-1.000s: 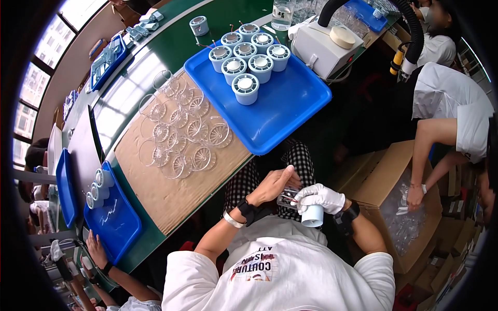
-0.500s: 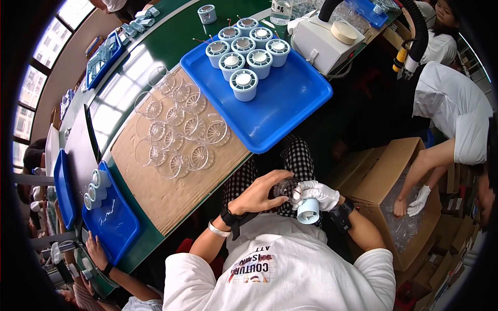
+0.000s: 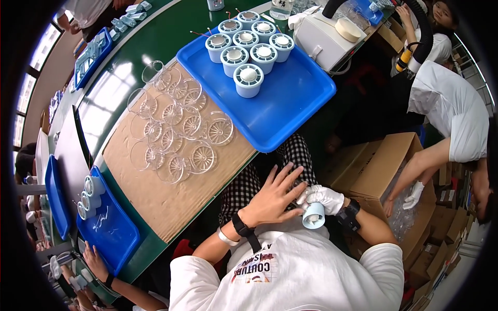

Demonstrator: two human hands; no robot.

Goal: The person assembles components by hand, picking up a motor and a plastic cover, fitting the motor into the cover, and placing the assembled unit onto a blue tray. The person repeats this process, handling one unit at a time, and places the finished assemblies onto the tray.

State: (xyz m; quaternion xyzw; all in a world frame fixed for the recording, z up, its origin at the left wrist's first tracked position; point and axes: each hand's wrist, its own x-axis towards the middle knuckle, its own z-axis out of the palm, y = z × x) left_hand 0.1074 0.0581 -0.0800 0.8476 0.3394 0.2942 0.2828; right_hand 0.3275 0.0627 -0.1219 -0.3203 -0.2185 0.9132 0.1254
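Observation:
My right hand (image 3: 326, 199), in a white glove, grips a light blue cup-shaped plastic housing (image 3: 313, 216) above my lap, its round opening tilted down toward me. Beside it is my bare left hand (image 3: 273, 196), palm down with fingers spread. The left fingertips reach over a clear, shiny part next to the glove, mostly hidden, so I cannot tell whether they touch it. Several clear plastic cups with spoked bases (image 3: 203, 157) lie on a cardboard sheet (image 3: 155, 212) at left. Similar light blue housings (image 3: 248, 81), with round discs on top, stand on a blue tray (image 3: 290, 116).
A grey-white machine (image 3: 324, 44) with a black hose stands beyond the tray. At right, a co-worker reaches into an open carton (image 3: 358, 181) of clear parts. Another blue tray (image 3: 116, 228) holds housings at left, near another person's hand (image 3: 96, 263).
My left hand has opened out from its curl around the clear part, fingers now spread. The right hand keeps the housing. The whole view has shifted slightly.

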